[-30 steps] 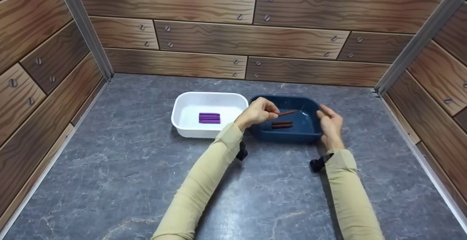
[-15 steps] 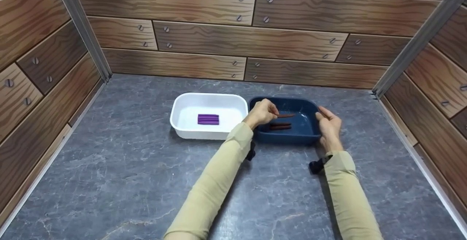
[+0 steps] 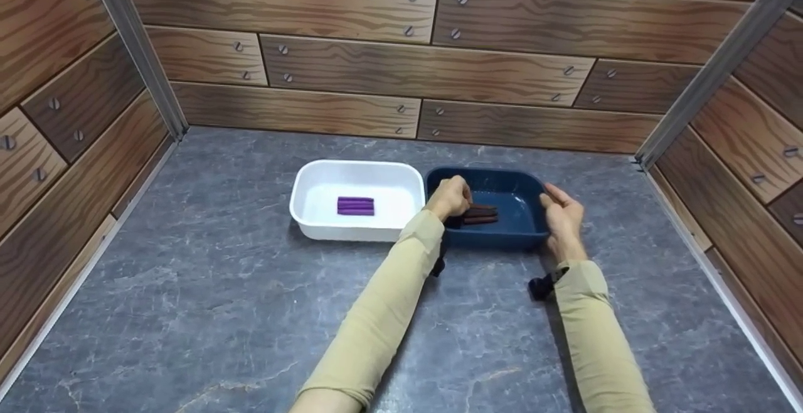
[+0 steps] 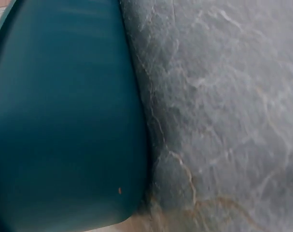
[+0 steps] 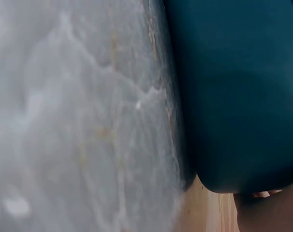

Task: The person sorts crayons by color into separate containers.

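Note:
My left hand (image 3: 449, 198) reaches over the left side of a dark blue rectangular dish (image 3: 524, 212). Its fingertips pinch the left end of a thin brown stick (image 3: 484, 206), low in the dish. Right beside that stick lie brown sticks (image 3: 480, 219), partly hidden by the hand. At the dish's right end my right hand (image 3: 563, 221) grips the rim, thumb on top. The left wrist view shows mostly the dish's outer wall (image 4: 69, 116). In the right wrist view part of the right hand (image 5: 272, 212) touches the dish's end.
A white rectangular dish (image 3: 301, 215) stands directly left of the blue one, with several purple sticks (image 3: 356, 206) side by side in it. Both stand on a grey marbled tabletop (image 3: 251, 312). Wood-patterned walls (image 3: 351, 68) enclose the back and sides.
My left hand has lowered the brown stick toward the others in the blue dish, turning it from slanted to nearly level. My right hand has kept its grip on the rim.

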The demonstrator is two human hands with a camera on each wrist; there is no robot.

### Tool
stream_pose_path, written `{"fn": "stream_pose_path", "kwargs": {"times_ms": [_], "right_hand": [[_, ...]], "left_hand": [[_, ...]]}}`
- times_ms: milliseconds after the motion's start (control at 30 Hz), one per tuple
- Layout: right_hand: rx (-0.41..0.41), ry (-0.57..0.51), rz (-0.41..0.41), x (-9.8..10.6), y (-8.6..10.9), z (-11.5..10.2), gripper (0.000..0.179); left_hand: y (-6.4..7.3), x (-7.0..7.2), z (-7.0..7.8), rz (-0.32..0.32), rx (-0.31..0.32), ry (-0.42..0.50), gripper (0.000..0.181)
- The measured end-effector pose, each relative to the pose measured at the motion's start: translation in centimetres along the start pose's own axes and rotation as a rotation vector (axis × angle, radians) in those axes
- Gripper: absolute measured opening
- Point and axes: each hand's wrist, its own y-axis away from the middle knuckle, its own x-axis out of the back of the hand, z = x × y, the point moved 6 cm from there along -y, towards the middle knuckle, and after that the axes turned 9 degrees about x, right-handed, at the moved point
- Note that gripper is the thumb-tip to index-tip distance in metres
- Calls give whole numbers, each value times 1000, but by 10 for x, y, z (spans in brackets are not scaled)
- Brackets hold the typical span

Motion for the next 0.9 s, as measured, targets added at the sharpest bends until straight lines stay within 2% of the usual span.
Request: {"fn": "stream_pose_path", "kwargs": {"times_ms": [100, 267, 567, 900], "right_hand": [[-12, 0, 3, 0, 2, 2, 44], [15, -3, -8, -1, 1, 0, 45], [4, -3, -11, 0, 1, 4, 45], [24, -16, 0, 2, 0, 1, 45]], "left_hand": [[-1, -4, -2, 1, 23, 1, 25], [-5, -4, -3, 21, 47, 6, 28], [-8, -9, -7, 4, 71, -4, 26], [-8, -6, -2, -2, 29, -49, 30]]}}
